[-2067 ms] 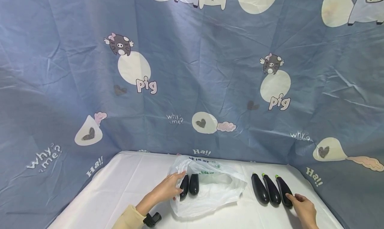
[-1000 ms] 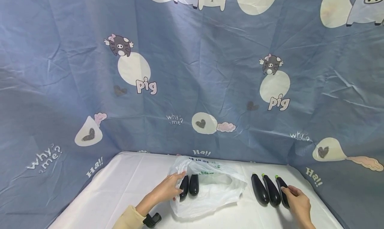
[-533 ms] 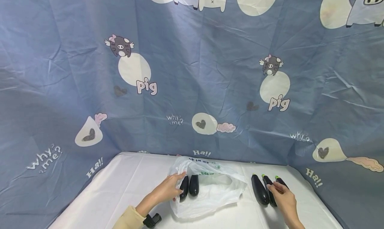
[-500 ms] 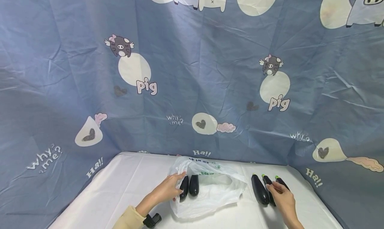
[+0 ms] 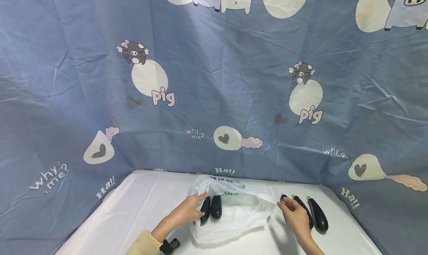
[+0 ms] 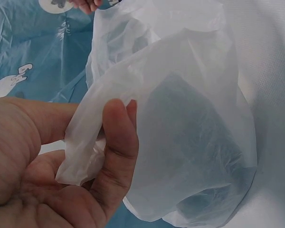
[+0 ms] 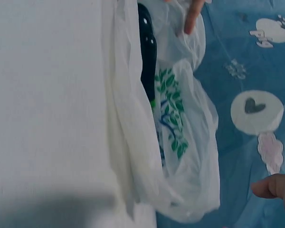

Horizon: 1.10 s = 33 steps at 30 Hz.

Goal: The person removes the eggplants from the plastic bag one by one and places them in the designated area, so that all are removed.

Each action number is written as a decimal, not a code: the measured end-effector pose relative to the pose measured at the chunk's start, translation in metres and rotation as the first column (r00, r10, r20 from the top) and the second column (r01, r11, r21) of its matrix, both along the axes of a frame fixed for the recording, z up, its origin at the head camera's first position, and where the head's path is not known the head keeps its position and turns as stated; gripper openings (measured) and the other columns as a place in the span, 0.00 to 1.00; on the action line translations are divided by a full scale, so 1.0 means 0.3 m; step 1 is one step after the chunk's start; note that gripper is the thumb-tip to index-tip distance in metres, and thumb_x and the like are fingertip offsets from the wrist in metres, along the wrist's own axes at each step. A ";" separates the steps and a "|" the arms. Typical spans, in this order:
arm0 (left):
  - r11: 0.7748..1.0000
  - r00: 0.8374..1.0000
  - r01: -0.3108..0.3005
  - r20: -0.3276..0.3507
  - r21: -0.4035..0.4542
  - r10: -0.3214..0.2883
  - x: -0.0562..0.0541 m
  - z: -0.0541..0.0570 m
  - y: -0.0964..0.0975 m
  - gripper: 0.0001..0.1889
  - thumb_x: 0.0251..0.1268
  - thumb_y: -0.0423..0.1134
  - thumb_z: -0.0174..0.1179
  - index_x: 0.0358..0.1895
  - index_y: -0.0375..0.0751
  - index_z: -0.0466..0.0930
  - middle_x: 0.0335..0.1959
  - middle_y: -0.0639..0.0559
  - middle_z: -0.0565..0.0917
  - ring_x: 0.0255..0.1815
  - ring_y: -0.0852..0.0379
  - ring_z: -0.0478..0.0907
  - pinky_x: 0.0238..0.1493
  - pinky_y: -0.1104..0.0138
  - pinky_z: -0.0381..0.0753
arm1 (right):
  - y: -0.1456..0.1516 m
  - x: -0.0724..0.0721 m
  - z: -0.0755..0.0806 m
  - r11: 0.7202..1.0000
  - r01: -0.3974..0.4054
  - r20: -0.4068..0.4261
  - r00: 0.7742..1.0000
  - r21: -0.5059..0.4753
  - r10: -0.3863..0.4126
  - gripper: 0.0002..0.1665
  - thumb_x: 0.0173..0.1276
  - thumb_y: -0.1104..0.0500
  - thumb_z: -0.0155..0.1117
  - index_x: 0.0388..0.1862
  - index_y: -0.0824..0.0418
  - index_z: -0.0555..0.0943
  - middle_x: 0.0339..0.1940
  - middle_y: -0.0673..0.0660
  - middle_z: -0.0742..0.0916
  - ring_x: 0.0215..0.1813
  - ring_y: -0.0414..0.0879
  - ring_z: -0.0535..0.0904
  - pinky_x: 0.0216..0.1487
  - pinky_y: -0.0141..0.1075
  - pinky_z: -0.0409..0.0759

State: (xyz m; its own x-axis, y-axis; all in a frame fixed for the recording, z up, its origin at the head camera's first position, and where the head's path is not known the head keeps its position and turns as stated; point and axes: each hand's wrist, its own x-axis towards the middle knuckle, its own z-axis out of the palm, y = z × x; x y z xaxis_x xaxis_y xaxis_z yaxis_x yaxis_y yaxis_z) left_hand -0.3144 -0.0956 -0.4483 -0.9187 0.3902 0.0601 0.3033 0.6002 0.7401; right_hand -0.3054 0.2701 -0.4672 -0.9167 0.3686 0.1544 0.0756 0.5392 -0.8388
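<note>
Observing remotely: a white, filmy plastic bag (image 5: 237, 223) lies at 6 o'clock in my head view, on the white tablecloth (image 5: 157, 195), its mouth gaping toward the wearer, its sheet creased and half see-through, printed with dark lettering and green leaves. Inside, at the bag's 9 o'clock, I count two eggplants (image 5: 216, 207), black and glossy, side by side. Between 4 and 5 o'clock lie three loose eggplants, equally dark, green stem ends toward 11: a near-bag eggplant (image 5: 283, 196), mostly covered, a middle eggplant (image 5: 305, 207) and an outer eggplant (image 5: 318, 216). Left hand (image 5: 188, 209): pinching the bag's edge at its 9 o'clock. Right hand (image 5: 295, 216): just beside the bag's 3 o'clock corner, in front of the near-bag eggplant; I cannot tell whether it grips or touches anything. Comparing views: only the head camera gives me the whole loose row. Left wrist resolves the pinch, film bunched between thumb and fingers, plus fingertips of the other hand near 11 o'clock. Right wrist alone shows me a green stem end inside the bag and the leaf sprig in detail; its own hand enters only partly, at 4 o'clock.
</note>
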 end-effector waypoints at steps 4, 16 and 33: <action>1.000 1.000 -0.004 0.003 0.000 0.004 0.004 0.001 -0.003 0.38 0.57 0.25 0.62 0.73 0.34 0.59 0.70 0.25 0.60 0.13 0.58 0.74 0.16 0.67 0.78 | -0.045 -0.006 0.004 0.999 -0.043 -0.008 0.999 0.000 0.043 0.34 0.65 0.43 0.64 0.60 0.66 0.77 0.54 0.64 0.85 0.55 0.57 0.81 0.48 0.44 0.82; 1.000 1.000 -0.001 0.005 -0.003 0.001 0.006 0.003 -0.003 0.38 0.57 0.25 0.62 0.73 0.33 0.59 0.70 0.25 0.60 0.13 0.58 0.75 0.16 0.67 0.78 | -0.165 -0.004 0.003 0.998 -0.064 -0.040 0.997 -0.001 0.064 0.30 0.63 0.48 0.67 0.58 0.64 0.79 0.52 0.62 0.86 0.52 0.53 0.82 0.51 0.43 0.81; 1.000 1.000 0.003 -0.024 -0.012 -0.004 0.009 0.002 -0.004 0.38 0.57 0.26 0.62 0.73 0.33 0.59 0.69 0.25 0.62 0.12 0.58 0.76 0.16 0.67 0.78 | -0.274 0.018 0.033 0.984 -0.160 -0.130 0.980 -0.075 0.149 0.28 0.60 0.49 0.70 0.55 0.64 0.80 0.48 0.58 0.87 0.47 0.46 0.82 0.43 0.23 0.78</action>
State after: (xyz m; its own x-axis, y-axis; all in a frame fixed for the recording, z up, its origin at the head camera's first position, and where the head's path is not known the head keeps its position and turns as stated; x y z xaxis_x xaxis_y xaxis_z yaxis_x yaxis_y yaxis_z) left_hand -0.3118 -0.0968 -0.4475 -0.9157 0.3942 0.0776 0.3232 0.6079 0.7253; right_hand -0.3000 0.1880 -0.4574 -0.9393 0.2404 0.2447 -0.1105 0.4632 -0.8794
